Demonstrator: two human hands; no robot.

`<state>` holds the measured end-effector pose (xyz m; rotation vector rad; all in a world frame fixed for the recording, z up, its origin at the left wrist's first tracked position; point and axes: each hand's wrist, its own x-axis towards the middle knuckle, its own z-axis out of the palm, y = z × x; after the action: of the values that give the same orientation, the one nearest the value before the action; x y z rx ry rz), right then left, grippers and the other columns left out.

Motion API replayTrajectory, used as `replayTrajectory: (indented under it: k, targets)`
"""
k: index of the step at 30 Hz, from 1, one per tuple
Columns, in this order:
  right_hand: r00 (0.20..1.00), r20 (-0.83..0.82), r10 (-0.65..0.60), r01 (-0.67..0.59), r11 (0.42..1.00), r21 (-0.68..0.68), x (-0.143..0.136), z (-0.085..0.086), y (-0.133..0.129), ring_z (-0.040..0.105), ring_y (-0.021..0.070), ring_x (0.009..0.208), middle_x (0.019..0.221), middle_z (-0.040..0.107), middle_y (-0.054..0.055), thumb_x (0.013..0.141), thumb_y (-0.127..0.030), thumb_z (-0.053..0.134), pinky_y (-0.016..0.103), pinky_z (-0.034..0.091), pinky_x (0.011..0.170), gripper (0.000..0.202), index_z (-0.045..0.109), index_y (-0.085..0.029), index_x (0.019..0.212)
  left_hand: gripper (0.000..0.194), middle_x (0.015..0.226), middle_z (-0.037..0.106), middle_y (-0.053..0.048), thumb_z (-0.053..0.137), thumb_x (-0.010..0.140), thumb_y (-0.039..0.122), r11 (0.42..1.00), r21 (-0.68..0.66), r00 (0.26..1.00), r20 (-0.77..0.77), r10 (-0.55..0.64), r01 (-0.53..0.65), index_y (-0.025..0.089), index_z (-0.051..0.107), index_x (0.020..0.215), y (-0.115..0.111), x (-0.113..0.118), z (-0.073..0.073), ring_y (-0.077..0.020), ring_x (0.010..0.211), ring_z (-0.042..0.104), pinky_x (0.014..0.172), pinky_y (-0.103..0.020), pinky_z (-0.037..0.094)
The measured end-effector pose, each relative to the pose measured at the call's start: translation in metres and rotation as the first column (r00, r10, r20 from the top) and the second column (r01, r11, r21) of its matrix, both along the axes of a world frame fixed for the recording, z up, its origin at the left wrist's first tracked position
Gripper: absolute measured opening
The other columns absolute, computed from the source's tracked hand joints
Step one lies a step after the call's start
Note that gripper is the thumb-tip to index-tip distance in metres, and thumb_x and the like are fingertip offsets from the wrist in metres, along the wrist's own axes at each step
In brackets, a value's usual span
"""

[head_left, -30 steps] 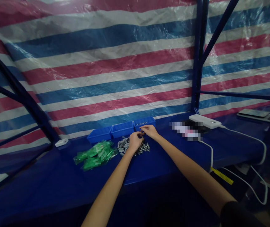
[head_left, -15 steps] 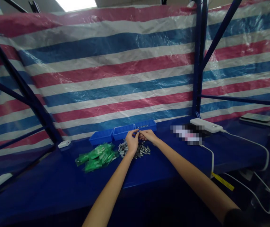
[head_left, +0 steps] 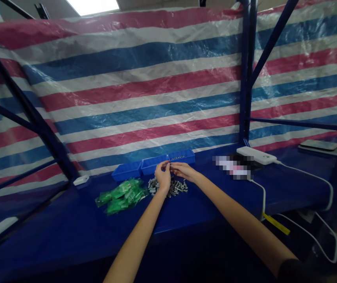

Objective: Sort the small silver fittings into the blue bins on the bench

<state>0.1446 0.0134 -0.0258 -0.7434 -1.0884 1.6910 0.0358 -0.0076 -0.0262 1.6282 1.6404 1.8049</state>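
My left hand (head_left: 163,176) and my right hand (head_left: 183,170) meet above a pile of small metal cylindrical parts (head_left: 179,187). The fingers of both are pinched together at the fingertips. Something small and dark seems to sit between them, too small to name. Behind the hands stand three blue bins in a row: the left bin (head_left: 127,170), the middle bin (head_left: 150,165) and the right bin (head_left: 182,156), which has some small pieces in it. Left of the metal pile lies a heap of green packets in clear plastic (head_left: 124,195).
A blue table (head_left: 76,228) carries everything. At the right lie a white power bank (head_left: 256,155) with a cable, a blurred-out item (head_left: 234,167) and a flat device (head_left: 320,146). A small white box (head_left: 81,180) stands at the left. Blue posts (head_left: 246,78) and striped sheeting (head_left: 144,90) rise behind.
Both hands have shifted slightly left, and the right fingers look straighter than before. The pile, packets and bins stay put; the view has moved a little.
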Motion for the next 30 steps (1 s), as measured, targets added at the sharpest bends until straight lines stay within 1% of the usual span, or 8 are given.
replayTrajectory:
  k: [3,7,11,14,17,21,25,30]
  targets:
    - [0.999,0.012,-0.048,0.048,0.999,0.009,0.0,0.0,-0.001,0.06,0.0067,0.06,0.068,0.068,0.002,0.073,-0.012,0.063,0.014,0.045,0.056,0.011,0.07,-0.015,0.08,0.021,0.092,0.067,-0.007,0.05,0.078,0.024,1.0,-0.002,1.0,0.009,-0.026,0.026,0.014,0.064,0.091,0.001,0.001,-0.002,-0.0149,0.082,0.061,0.079,-0.028,0.048]
    - [0.982,0.11,-0.153,0.14,0.983,0.116,0.0,0.001,-0.001,0.057,0.0072,0.054,0.061,0.067,0.002,0.072,-0.019,0.065,0.016,0.044,0.053,0.011,0.071,-0.014,0.08,0.024,0.086,0.067,-0.006,0.049,0.08,0.027,1.0,-0.023,0.999,-0.038,-0.019,0.018,0.014,0.063,0.095,0.0,0.002,-0.002,-0.0143,0.077,0.061,0.075,-0.026,0.048]
    - [0.938,0.176,-0.297,0.254,0.939,0.229,0.002,-0.002,0.006,0.061,0.0097,0.057,0.062,0.068,0.001,0.07,-0.022,0.065,0.017,0.046,0.054,0.011,0.07,-0.014,0.075,0.027,0.069,0.063,-0.002,0.049,0.08,0.028,0.996,-0.066,0.993,-0.092,-0.071,0.065,0.014,0.062,0.098,-0.001,0.004,-0.001,-0.0131,0.067,0.059,0.069,-0.025,0.047]
    - [0.888,0.209,-0.41,0.347,0.895,0.282,0.007,-0.007,0.015,0.064,0.0127,0.06,0.063,0.069,0.002,0.07,-0.022,0.064,0.02,0.05,0.057,0.009,0.07,-0.015,0.072,0.034,0.071,0.063,-0.002,0.052,0.079,0.027,0.99,-0.117,0.979,-0.177,-0.104,0.084,0.013,0.056,0.109,-0.003,0.008,-0.002,-0.0137,0.069,0.059,0.072,-0.026,0.046]
    - [0.849,0.22,-0.481,0.397,0.854,0.336,0.015,-0.008,0.021,0.066,0.0148,0.065,0.067,0.07,0.004,0.07,-0.021,0.063,0.023,0.051,0.063,0.01,0.07,-0.015,0.074,0.043,0.085,0.065,-0.005,0.057,0.076,0.027,0.981,-0.193,0.908,-0.408,-0.095,0.016,0.016,0.052,0.117,-0.008,0.011,-0.004,-0.0186,0.085,0.058,0.081,-0.032,0.042]
    - [0.898,0.101,-0.429,0.375,0.864,0.337,0.021,-0.001,0.022,0.066,0.015,0.083,0.092,0.071,0.006,0.072,-0.019,0.061,0.021,0.05,0.065,0.03,0.066,-0.018,0.101,0.028,0.101,0.063,-0.009,0.055,0.078,0.035,0.96,-0.279,0.724,-0.669,-0.167,-0.036,0.021,0.064,0.1,-0.014,0.014,-0.006,-0.0276,0.104,0.051,0.088,-0.042,0.036]
    - [0.913,0.092,-0.398,0.359,0.889,0.284,0.022,0.002,0.021,0.065,0.0138,0.087,0.105,0.068,0.006,0.076,-0.019,0.057,0.018,0.048,0.06,0.031,0.064,-0.02,0.105,0.021,0.096,0.065,-0.008,0.056,0.077,0.037,0.936,-0.351,0.636,-0.729,-0.253,-0.03,0.025,0.07,0.086,-0.016,0.013,-0.006,-0.0283,0.099,0.052,0.085,-0.042,0.036]
    - [0.847,0.222,-0.483,0.425,0.866,0.263,0.024,-0.004,0.022,0.064,0.0112,0.072,0.092,0.07,0.006,0.077,-0.018,0.05,0.016,0.044,0.053,0.027,0.068,-0.016,0.097,0.014,0.091,0.068,-0.005,0.058,0.076,0.029,0.934,-0.358,0.644,-0.715,-0.271,-0.005,0.024,0.071,0.08,-0.014,0.011,-0.005,-0.025,0.096,0.055,0.085,-0.039,0.035]
